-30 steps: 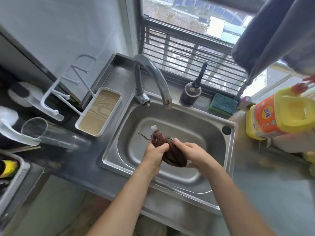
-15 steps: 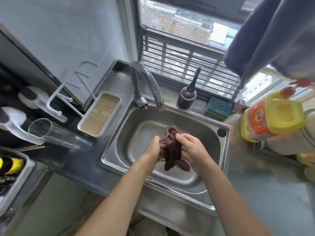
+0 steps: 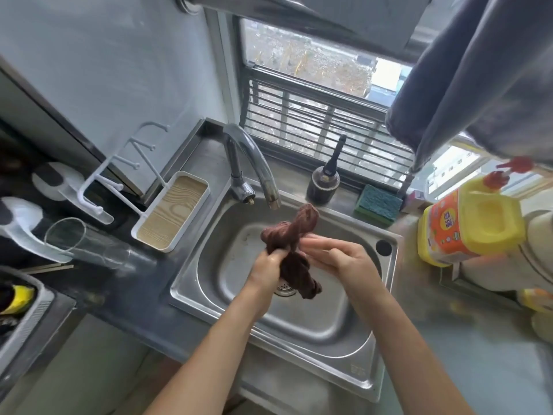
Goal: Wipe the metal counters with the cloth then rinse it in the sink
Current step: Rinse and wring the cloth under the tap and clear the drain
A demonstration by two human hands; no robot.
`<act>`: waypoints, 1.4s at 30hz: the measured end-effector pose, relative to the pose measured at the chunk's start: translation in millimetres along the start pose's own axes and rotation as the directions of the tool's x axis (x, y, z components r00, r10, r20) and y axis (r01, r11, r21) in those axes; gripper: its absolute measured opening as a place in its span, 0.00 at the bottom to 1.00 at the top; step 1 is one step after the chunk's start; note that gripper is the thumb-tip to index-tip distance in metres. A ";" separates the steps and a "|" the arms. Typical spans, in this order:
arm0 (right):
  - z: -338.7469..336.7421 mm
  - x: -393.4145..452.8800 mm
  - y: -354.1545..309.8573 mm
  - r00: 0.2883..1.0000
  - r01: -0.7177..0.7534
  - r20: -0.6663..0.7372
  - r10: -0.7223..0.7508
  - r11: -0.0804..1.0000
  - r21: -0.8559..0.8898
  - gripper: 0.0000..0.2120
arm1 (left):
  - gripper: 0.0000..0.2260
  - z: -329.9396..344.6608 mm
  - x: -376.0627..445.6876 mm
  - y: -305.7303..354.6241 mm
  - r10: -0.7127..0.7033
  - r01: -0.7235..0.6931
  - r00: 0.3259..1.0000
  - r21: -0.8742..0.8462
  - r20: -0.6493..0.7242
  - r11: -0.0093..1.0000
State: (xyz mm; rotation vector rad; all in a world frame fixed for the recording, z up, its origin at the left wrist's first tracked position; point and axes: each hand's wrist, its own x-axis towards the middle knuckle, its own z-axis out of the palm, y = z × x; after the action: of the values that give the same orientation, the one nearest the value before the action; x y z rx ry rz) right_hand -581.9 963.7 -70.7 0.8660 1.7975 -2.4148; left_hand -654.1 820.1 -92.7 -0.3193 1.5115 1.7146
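Note:
A dark brown cloth (image 3: pixel 294 235), twisted into a rope, hangs above the steel sink (image 3: pixel 329 322). My left hand (image 3: pixel 267 268) grips its middle from the left. My right hand (image 3: pixel 338 256) presses against it from the right with fingers stretched out, closing on the cloth. One end of the cloth sticks up toward the spout of the tap (image 3: pixel 254 166); the other end dangles over the drain (image 3: pixel 284 289). No water runs from the tap. The metal counter (image 3: pixel 466 363) lies to the right of the sink.
A white rack with a wooden tray (image 3: pixel 172 215) and a glass (image 3: pixel 83 244) stand left of the sink. A dark brush pot (image 3: pixel 324 184) and green sponge (image 3: pixel 378 203) sit on the sill ledge. A yellow detergent jug (image 3: pixel 469 223) stands right. Grey cloth (image 3: pixel 478 76) hangs above.
The cloth went from a bunched lump low in the sink to a twisted rope held higher, one end now pointing up at the spout. Both hands rose with it.

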 end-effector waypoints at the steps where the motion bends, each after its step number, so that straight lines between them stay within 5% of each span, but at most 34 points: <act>1: -4.9 4.0 4.5 0.989 0.037 -0.139 -0.052 0.994 -0.104 0.22 | 0.13 -1.2 -0.1 2.5 -0.031 0.033 0.999 -0.111 0.022 0.993; 3: -10.1 11.9 12.5 0.951 -0.019 -0.304 -0.055 0.971 -0.236 0.16 | 0.20 -5.6 -2.9 7.6 -0.099 0.127 0.987 -0.234 0.124 0.964; 4: -7.8 12.2 13.9 0.962 -0.093 -0.272 0.024 0.965 -0.244 0.14 | 0.23 -7.7 -4.5 9.1 -0.132 0.177 0.974 -0.255 0.185 0.951; 7: 4.2 8.3 17.9 0.941 -0.321 0.011 0.339 0.902 -0.290 0.24 | 0.24 -12.2 -3.7 8.2 -0.174 0.222 0.949 -0.167 0.263 0.961; 11: -1.4 11.8 29.8 0.927 -0.227 0.194 0.322 0.891 -0.393 0.21 | 0.16 -14.2 -3.0 11.7 -0.220 0.200 0.968 0.152 0.124 0.968; 15: -12.6 20.9 49.3 0.964 -0.201 0.086 0.253 0.897 -0.393 0.19 | 0.14 -27.2 3.9 13.8 -0.232 0.215 0.971 0.232 0.049 0.949; 19: -16.9 32.1 61.8 0.931 -0.345 -0.145 0.335 0.937 -0.053 0.16 | 0.12 -37.4 14.7 16.2 -0.149 0.175 0.980 0.218 -0.129 0.960; 23: -30.5 41.6 60.4 0.875 -0.249 -0.371 0.311 0.946 0.206 0.16 | 0.18 -58.7 21.4 17.8 -0.030 0.153 0.947 0.368 -0.319 0.917; 28: -37.9 41.2 47.4 0.900 -0.177 -0.372 0.228 0.970 0.166 0.03 | 0.12 -73.4 24.2 20.6 -0.102 0.237 0.960 0.560 -0.260 0.794; 30: -44.7 44.2 48.2 0.897 -0.198 -0.385 0.215 0.977 0.085 0.09 | 0.18 -78.4 26.6 23.4 -0.106 0.269 0.954 0.640 -0.281 0.720; 33: -57.0 43.4 49.6 0.890 -0.246 -0.443 0.109 0.932 -0.265 0.15 | 0.23 -85.1 32.5 26.6 0.056 0.270 0.916 0.713 -0.398 0.647; 36: -59.3 43.0 44.9 0.918 -0.300 -0.365 0.155 0.873 -0.384 0.14 | 0.14 -87.6 34.4 31.2 0.145 0.221 0.863 0.621 -0.483 0.752; 40: -51.0 41.0 43.1 0.927 -0.241 -0.352 0.126 0.921 -0.305 0.10 | 0.12 -96.3 38.0 33.2 0.039 0.156 0.829 0.297 -0.558 0.942; 42: -47.4 36.2 46.6 0.934 -0.356 -0.097 0.343 0.886 -0.297 0.08 | 0.09 -99.6 38.6 33.4 0.017 0.130 0.817 0.212 -0.576 0.969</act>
State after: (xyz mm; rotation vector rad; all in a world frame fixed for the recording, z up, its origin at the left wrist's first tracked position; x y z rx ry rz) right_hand -577.5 1001.1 -136.4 1.0975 1.7806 -1.8474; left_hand -733.4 745.7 -119.3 -0.8014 2.1003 1.4224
